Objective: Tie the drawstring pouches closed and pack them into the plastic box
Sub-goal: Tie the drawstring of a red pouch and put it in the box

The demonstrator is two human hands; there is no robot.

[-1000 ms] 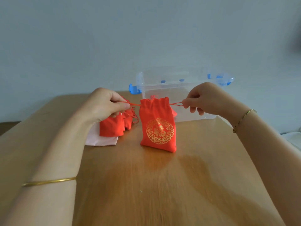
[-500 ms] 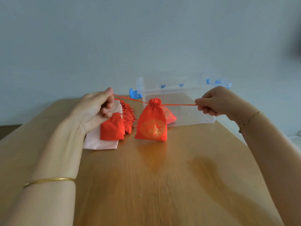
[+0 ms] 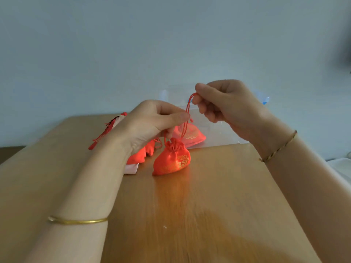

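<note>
open table in front, pouch pile crowding left, plastic box just behind cinched pouch

Gold emblem on the pouch is unreadable.

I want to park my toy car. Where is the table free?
The wide near part of the table, in front of the red pouch, is bare. Behind it is crowded: spare pouches back left, plastic box back right.

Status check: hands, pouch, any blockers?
Left hand and right hand both pinch the drawstring, loop held high. Red pouch cinched, on the table, not yet in the plastic box. Nothing between pouch and box.
</note>
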